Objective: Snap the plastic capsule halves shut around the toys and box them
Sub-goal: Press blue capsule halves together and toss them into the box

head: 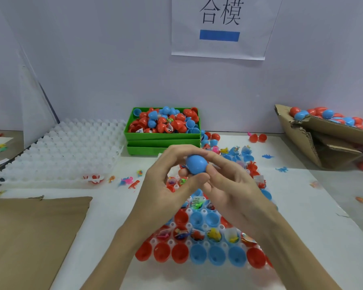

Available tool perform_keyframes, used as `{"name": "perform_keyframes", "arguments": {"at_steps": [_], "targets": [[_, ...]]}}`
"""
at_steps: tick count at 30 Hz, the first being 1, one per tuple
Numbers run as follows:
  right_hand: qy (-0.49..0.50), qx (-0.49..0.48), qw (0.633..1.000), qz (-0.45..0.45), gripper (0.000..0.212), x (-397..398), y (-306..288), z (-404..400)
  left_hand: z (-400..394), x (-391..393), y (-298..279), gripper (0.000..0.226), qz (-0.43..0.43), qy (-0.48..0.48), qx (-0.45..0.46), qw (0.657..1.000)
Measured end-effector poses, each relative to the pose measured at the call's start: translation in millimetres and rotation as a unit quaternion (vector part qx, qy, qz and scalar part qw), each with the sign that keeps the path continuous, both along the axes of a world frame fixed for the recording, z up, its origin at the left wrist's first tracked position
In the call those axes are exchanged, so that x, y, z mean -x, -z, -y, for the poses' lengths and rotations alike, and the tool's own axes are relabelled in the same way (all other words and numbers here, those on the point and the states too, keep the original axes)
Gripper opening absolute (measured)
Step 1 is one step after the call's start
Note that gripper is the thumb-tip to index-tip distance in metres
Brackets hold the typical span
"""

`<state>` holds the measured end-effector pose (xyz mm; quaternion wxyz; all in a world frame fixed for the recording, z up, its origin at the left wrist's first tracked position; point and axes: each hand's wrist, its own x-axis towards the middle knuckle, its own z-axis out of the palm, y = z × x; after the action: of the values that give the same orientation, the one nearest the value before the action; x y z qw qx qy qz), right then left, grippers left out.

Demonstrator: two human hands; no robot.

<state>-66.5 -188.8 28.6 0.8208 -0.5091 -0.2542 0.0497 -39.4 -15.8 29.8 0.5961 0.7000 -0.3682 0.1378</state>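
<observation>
Nearest to me, the white tray (172, 241) is still holding many open red and blue halves (198, 255), some with toys (214, 235) waiting. My left hand (166, 185) and my right hand (228, 185) are both pinching 1 blue capsule (196, 164) above it, pressing it closed, I think. At far right, the cardboard box (323, 139) is already keeping finished capsules. Much is remaining.
</observation>
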Motion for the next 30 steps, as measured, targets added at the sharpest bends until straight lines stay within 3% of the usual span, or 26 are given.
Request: {"name": "perform_keyframes", "arguments": {"at_steps": [6,15,18,20,23,28,30], "targets": [[-0.030,-0.073,0.996,-0.027,0.055,-1,5,-4,2,5,-4,0.032,0.049,-0.021,0.019,0.998],[0.017,-0.073,0.997,-0.007,0.047,3,1,-13,0,5,-3,0.036,0.041,-0.008,0.050,0.998],[0.055,-0.035,0.998,-0.006,0.042,4,-1,-13,1,2,0,0.035,-0.003,-0.004,0.050,0.999],[0.140,0.051,0.989,0.019,0.036,4,-1,-14,1,-1,2,0.033,-0.047,0.016,0.032,0.998],[0.298,0.200,0.928,0.098,0.032,3,3,-14,0,-4,1,0.038,-0.103,0.052,0.031,0.993],[0.457,0.412,0.751,0.240,0.042,-2,14,-11,0,-6,1,0.024,-0.192,0.026,0.056,0.980],[0.474,0.432,0.726,0.247,0.054,-3,15,-10,0,-7,2,0.022,-0.249,0.038,0.092,0.963]]}}
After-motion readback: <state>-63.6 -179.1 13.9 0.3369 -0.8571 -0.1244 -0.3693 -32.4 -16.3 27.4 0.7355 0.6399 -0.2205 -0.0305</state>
